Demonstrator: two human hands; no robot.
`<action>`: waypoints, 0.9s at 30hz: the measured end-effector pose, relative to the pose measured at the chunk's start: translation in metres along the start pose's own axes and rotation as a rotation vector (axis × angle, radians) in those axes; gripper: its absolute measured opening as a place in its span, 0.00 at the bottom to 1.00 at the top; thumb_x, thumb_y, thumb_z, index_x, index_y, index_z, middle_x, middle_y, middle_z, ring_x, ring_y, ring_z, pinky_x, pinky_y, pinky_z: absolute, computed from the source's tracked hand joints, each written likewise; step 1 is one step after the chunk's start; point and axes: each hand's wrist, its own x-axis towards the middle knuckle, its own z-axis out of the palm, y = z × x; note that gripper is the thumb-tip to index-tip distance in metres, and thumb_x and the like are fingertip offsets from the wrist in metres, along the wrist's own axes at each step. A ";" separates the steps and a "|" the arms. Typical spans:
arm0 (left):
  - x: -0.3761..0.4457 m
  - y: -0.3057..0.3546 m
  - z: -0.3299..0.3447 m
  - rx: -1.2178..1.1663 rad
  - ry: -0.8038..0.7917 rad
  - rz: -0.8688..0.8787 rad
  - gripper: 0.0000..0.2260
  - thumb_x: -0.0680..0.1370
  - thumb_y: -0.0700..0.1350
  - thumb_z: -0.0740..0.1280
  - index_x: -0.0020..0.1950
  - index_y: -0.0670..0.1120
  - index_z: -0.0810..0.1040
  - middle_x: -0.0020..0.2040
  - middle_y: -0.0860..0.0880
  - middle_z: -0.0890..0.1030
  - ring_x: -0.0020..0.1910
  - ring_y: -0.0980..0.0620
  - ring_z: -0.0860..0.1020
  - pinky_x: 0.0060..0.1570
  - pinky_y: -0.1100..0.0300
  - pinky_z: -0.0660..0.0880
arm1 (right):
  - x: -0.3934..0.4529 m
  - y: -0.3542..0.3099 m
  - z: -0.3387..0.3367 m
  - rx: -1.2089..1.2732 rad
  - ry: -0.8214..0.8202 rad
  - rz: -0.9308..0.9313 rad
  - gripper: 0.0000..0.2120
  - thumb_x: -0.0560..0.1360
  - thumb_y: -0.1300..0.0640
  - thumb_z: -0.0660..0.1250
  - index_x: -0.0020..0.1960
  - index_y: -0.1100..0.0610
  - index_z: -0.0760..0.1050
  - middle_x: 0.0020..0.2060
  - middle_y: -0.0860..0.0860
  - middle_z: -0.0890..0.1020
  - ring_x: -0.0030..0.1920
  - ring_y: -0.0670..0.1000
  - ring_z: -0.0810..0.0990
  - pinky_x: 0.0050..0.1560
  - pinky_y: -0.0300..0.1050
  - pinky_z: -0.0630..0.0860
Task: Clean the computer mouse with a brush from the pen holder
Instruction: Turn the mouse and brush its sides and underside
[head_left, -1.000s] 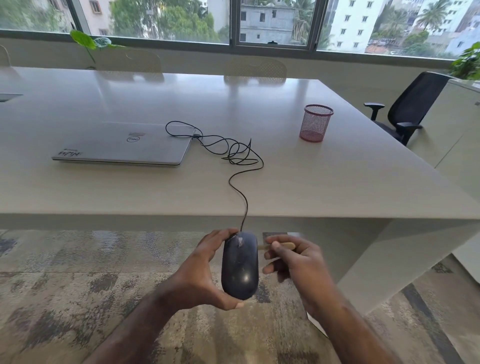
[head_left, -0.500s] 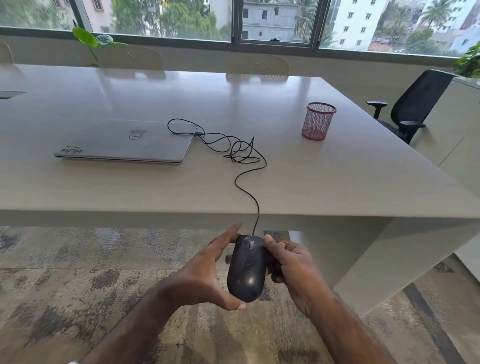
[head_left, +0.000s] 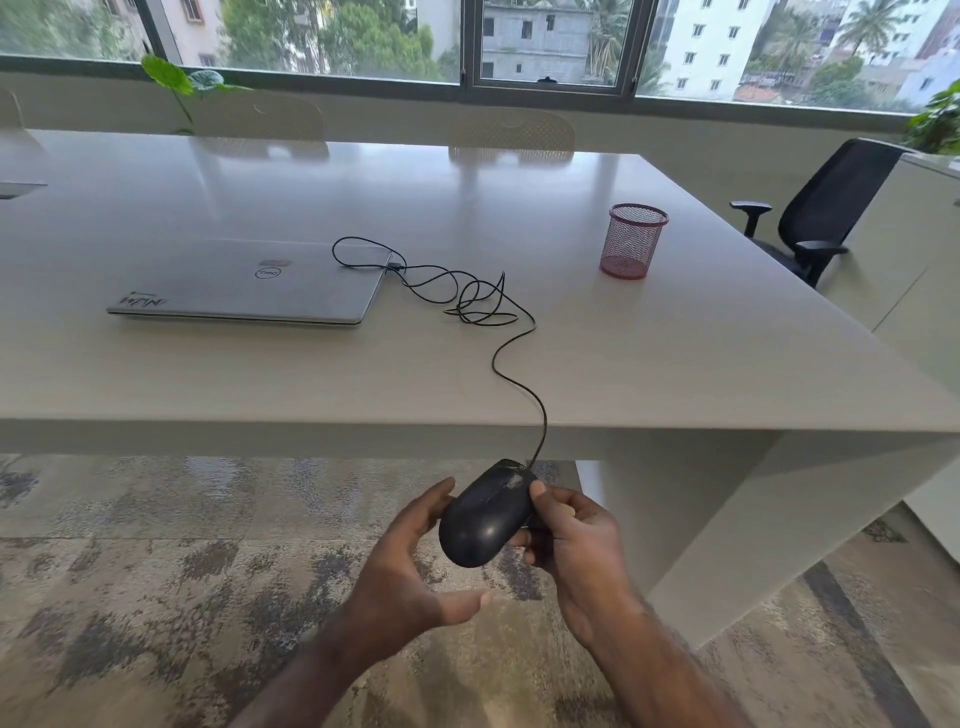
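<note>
— Holding the mouse (head_left: 485, 519) at lower centre of the frame, below the table (head_left: 675, 364) edge?
— Yes. Our right hand (head_left: 576, 540) curls its fingers around it; our left hand (head_left: 410, 566) touches it, fingers relaxed. The pen holder (head_left: 632, 241) stands upper right.
</note>
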 end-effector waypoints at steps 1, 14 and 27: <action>-0.004 -0.001 0.006 -0.009 0.044 0.005 0.49 0.56 0.55 0.85 0.74 0.65 0.70 0.68 0.64 0.79 0.69 0.69 0.74 0.68 0.71 0.69 | -0.001 0.002 0.001 0.012 0.006 0.002 0.06 0.79 0.59 0.71 0.48 0.62 0.78 0.32 0.56 0.84 0.26 0.52 0.80 0.25 0.43 0.72; -0.005 0.005 0.027 -0.014 0.431 0.091 0.30 0.56 0.57 0.81 0.58 0.60 0.81 0.56 0.55 0.86 0.57 0.56 0.84 0.59 0.54 0.81 | -0.014 0.019 0.010 0.107 0.000 0.022 0.06 0.78 0.60 0.71 0.49 0.62 0.77 0.33 0.56 0.85 0.26 0.51 0.81 0.29 0.44 0.76; 0.004 -0.002 0.013 -0.032 0.409 0.102 0.28 0.56 0.54 0.82 0.55 0.64 0.84 0.52 0.59 0.86 0.52 0.58 0.84 0.49 0.66 0.81 | -0.012 0.004 -0.010 -0.037 0.046 -0.205 0.05 0.81 0.65 0.66 0.55 0.64 0.78 0.35 0.58 0.86 0.32 0.52 0.83 0.31 0.42 0.78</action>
